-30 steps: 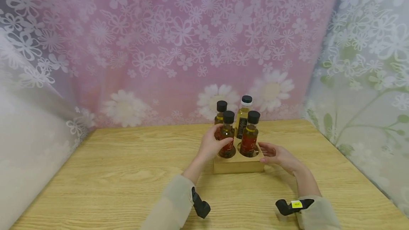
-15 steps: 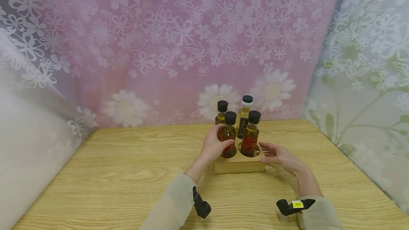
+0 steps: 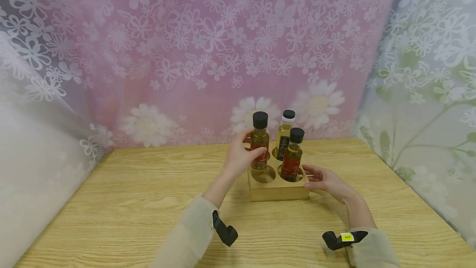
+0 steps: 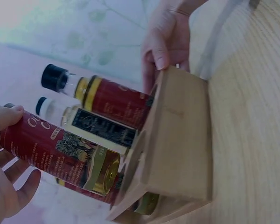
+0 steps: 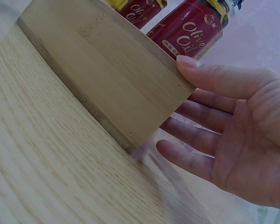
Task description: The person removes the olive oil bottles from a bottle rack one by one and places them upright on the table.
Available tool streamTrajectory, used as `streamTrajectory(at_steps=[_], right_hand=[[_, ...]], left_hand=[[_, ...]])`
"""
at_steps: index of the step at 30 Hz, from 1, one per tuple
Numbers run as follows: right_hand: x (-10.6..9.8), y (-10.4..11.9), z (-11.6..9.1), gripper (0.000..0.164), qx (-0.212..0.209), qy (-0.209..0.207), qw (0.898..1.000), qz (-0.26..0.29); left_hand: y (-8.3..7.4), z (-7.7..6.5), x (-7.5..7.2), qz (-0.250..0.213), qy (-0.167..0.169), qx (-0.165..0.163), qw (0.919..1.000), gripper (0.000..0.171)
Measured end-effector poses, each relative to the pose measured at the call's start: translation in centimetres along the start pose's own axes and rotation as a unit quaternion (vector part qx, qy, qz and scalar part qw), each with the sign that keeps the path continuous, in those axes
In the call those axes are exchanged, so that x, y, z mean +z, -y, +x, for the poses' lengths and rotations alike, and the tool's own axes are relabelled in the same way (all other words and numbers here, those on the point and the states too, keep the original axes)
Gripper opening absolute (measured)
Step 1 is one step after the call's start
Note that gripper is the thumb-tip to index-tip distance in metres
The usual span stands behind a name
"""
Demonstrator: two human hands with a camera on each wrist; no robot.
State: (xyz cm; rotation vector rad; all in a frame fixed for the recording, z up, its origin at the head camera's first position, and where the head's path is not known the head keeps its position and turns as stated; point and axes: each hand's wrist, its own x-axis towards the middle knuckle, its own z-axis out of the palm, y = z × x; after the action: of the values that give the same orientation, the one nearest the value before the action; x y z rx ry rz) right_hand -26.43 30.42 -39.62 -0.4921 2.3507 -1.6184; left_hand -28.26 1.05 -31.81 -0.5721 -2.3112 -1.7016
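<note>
We'd call this step bottle in or out of rack: left grip point(image 3: 238, 156) clamped round an olive oil bottle point(image 3: 261, 140) just above the front-left hole point(image 3: 265, 176) of the wooden rack point(image 3: 279, 194), right grip point(image 3: 327, 183) holding its corner; next likely needs a steady rack; we read "Olive Oil" on a red label point(image 5: 189, 31), smaller print blurred
</note>
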Motion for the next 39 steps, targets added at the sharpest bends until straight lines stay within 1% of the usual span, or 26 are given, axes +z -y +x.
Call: streamTrajectory(at_steps=[3, 6, 10, 14, 17, 21, 27, 30, 33, 35, 39], right_hand=[[0.0, 0.0, 0.0, 0.077, 0.001, 0.0, 1.0, -0.001], [0.1, 0.2, 0.0, 0.077, 0.003, -0.001, 1.0, -0.003], [0.2, 0.3, 0.1, 0.077, 0.003, -0.002, 1.0, -0.004], [0.2, 0.3, 0.2, 0.076, 0.001, -0.001, 1.0, -0.008], [0.2, 0.1, 0.1, 0.076, 0.001, -0.001, 1.0, -0.014], [0.1, 0.1, 0.0, 0.076, 0.0, -0.001, 1.0, -0.019], [-0.1, 0.2, -0.1, 0.076, -0.002, 0.0, 1.0, -0.021], [-0.2, 0.1, -0.2, 0.075, -0.001, 0.0, 1.0, -0.024], [-0.1, 0.2, -0.2, 0.075, 0.001, -0.002, 1.0, -0.028], [-0.1, 0.2, -0.1, 0.075, 0.004, -0.003, 1.0, -0.029], [0.0, 0.3, 0.0, 0.076, 0.007, -0.001, 1.0, -0.023]], left_hand=[[-0.2, 0.1, -1.3, -0.001, -0.013, 0.012, 0.9998, 0.056], [-0.2, 0.2, -2.7, 0.004, -0.029, 0.02, 0.9994, 0.055], [0.3, 0.2, -5.0, 0.021, -0.053, 0.016, 0.9983, 0.055], [1.1, -0.1, -7.7, 0.044, -0.068, -0.01, 0.9967, 0.056], [2.0, -0.6, -9.7, 0.052, -0.072, -0.042, 0.9951, 0.058], [3.4, -1.3, -12.1, 0.07, -0.09, -0.073, 0.9908, 0.061], [5.6, -1.8, -15.4, 0.101, -0.129, -0.09, 0.9823, 0.062], [6.6, -2.0, -16.8, 0.111, -0.146, -0.095, 0.9785, 0.06], [7.5, -2.2, -17.8, 0.122, -0.161, -0.11, 0.9731, 0.059], [7.9, -2.3, -18.4, 0.124, -0.169, -0.123, 0.9699, 0.06], [8.6, -2.5, -18.9, 0.125, -0.176, -0.149, 0.9649, 0.062]])
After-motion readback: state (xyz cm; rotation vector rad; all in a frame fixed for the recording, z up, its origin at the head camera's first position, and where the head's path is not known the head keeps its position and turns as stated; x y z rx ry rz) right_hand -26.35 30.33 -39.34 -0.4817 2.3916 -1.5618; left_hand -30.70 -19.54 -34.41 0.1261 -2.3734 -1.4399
